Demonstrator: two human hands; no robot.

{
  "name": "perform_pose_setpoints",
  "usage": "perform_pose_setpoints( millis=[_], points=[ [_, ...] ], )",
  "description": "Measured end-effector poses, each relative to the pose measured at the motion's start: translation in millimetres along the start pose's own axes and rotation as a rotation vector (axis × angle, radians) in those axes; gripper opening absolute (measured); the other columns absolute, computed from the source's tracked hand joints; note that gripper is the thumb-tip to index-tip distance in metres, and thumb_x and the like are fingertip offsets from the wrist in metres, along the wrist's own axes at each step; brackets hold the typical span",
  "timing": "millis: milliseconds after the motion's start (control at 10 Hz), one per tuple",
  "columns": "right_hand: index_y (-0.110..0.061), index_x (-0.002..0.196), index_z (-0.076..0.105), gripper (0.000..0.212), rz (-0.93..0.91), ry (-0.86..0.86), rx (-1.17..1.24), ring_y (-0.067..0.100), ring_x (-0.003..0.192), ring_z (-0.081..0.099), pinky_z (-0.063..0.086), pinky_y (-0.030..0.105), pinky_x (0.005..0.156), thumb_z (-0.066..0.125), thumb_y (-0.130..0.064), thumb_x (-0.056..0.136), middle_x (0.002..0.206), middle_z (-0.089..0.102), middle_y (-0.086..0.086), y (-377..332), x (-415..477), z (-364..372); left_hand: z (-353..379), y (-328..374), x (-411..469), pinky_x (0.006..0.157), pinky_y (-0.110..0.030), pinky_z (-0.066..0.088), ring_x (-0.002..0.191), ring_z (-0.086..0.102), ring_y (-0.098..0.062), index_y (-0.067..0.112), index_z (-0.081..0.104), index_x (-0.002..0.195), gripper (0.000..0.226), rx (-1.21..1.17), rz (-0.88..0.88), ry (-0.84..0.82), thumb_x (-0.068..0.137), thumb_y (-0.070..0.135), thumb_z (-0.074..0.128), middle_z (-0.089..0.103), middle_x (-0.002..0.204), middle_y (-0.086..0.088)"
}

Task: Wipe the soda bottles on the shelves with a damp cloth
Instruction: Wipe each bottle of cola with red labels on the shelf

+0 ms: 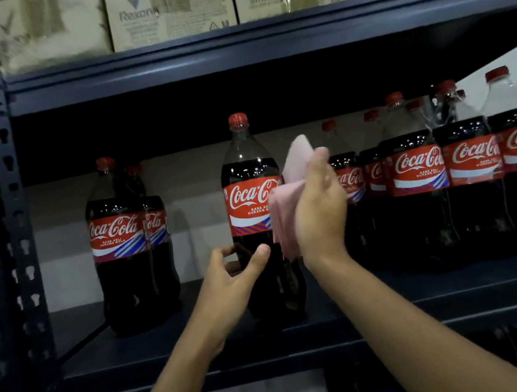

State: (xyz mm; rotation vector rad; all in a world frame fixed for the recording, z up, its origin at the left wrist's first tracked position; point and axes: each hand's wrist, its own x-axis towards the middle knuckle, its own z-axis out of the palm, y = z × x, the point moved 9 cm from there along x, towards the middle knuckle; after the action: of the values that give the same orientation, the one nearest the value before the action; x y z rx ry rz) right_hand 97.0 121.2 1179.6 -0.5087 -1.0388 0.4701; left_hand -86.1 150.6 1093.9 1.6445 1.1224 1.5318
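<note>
I am watching my right hand (318,208), fingers bunching a pink cloth (285,215) against the centre soda bottle (248,171) on the shelf (423,299), hiding its label's edge. My left hand (228,283) is curling near its base, grip unclear.

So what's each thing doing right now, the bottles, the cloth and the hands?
middle bottle: upright, capped, gripped low.
pink cloth: bunched, against that bottle's side.
left hand: grips the middle bottle.
right hand: holds the pink cloth.
other bottles: upright, capped.
boxes: shut.
</note>
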Motion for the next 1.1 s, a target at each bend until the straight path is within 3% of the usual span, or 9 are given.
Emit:
perform_pose_setpoints(
  millis=[100,200,400,500,600,700,800,900,1100],
  points=[
    [-0.031,0.161,0.030,0.062,-0.387,-0.309,-0.461,0.005,0.157,0.009,0.010,0.035,0.127,0.033,-0.057,0.106,0.165,0.023,-0.023,2,-24,38,3,3,-2,0.076,-0.023,0.059,0.091,0.077,-0.005,0.030,0.058,0.125,0.061,0.030,0.000,-0.043,0.074,0.057,0.080,0.078,0.111,0.002],
    [-0.027,0.165,0.007,0.072,-0.556,-0.463,-0.690,0.006,0.156,-0.015,0.002,0.047,0.128,0.028,-0.055,0.103,0.171,-0.009,-0.018,7,-35,36,-1,-2,5,0.071,-0.029,0.057,0.084,0.078,-0.013,0.022,0.066,0.124,0.034,-0.075,-0.069,-0.122,0.102,0.047,0.060,0.080,0.105,-0.003],
    [-0.020,0.165,0.011,0.073,-0.847,-0.584,-1.007,0.025,0.158,-0.014,0.005,0.058,0.124,0.035,-0.048,0.102,0.173,-0.009,-0.003,17,-63,28,1,1,47,0.106,-0.051,0.051,0.108,0.072,-0.035,0.000,0.074,0.118,0.087,-0.446,-0.148,-0.054,0.094,0.077,0.043,0.073,0.120,-0.027],
    [-0.015,0.161,0.027,0.070,-1.007,-0.602,-1.201,0.035,0.158,0.007,0.012,0.059,0.122,0.042,-0.043,0.100,0.171,0.014,0.010,32,-83,39,31,14,57,0.090,-0.041,0.061,0.102,0.076,-0.029,0.005,0.079,0.112,0.077,-0.570,-0.104,-0.130,0.104,0.066,0.033,0.076,0.114,-0.020],
    [-0.011,0.153,0.046,0.063,-0.435,-0.500,-1.785,0.035,0.149,0.037,0.010,0.046,0.127,0.042,-0.050,0.104,0.159,0.044,0.012,71,-41,48,43,25,53,0.081,-0.027,0.063,0.104,0.078,-0.018,0.018,0.084,0.108,0.072,-0.665,0.009,-0.173,0.111,0.052,0.021,0.080,0.113,-0.009],
    [-0.014,0.161,0.031,0.064,-0.585,-0.352,-1.187,0.036,0.158,0.011,0.003,0.054,0.126,0.029,-0.043,0.104,0.170,0.020,0.009,16,-2,92,42,26,54,0.090,-0.029,0.061,0.124,0.070,-0.016,0.026,0.064,0.141,0.062,-0.595,0.072,-0.141,0.112,0.055,0.017,0.073,0.133,-0.004],
    [-0.017,0.160,0.030,0.065,-0.775,-0.266,-1.152,0.035,0.157,0.009,0.017,0.058,0.122,0.021,-0.042,0.101,0.170,0.017,0.006,-53,30,94,48,26,57,0.103,-0.047,0.058,0.121,0.071,-0.030,0.010,0.065,0.139,0.072,-0.618,0.067,-0.167,0.107,0.060,0.025,0.074,0.128,-0.019],
    [-0.011,0.139,0.049,0.061,-0.586,-0.409,-1.148,0.043,0.137,0.037,0.038,0.055,0.106,0.016,-0.042,0.100,0.150,0.041,0.014,-59,73,127,47,28,56,0.093,-0.040,0.062,0.105,0.077,-0.026,0.010,0.070,0.127,0.068,-0.596,0.062,-0.122,0.108,0.057,0.024,0.078,0.117,-0.015],
    [-0.002,0.118,0.063,0.038,-0.700,-0.500,-1.347,0.042,0.121,0.047,0.040,0.051,0.095,0.033,-0.021,0.105,0.129,0.054,0.021,-72,77,144,49,30,53,0.071,-0.027,0.064,0.090,0.080,-0.018,0.014,0.073,0.116,0.063,-0.601,0.051,-0.134,0.110,0.055,0.024,0.081,0.105,-0.010]
  ],
)
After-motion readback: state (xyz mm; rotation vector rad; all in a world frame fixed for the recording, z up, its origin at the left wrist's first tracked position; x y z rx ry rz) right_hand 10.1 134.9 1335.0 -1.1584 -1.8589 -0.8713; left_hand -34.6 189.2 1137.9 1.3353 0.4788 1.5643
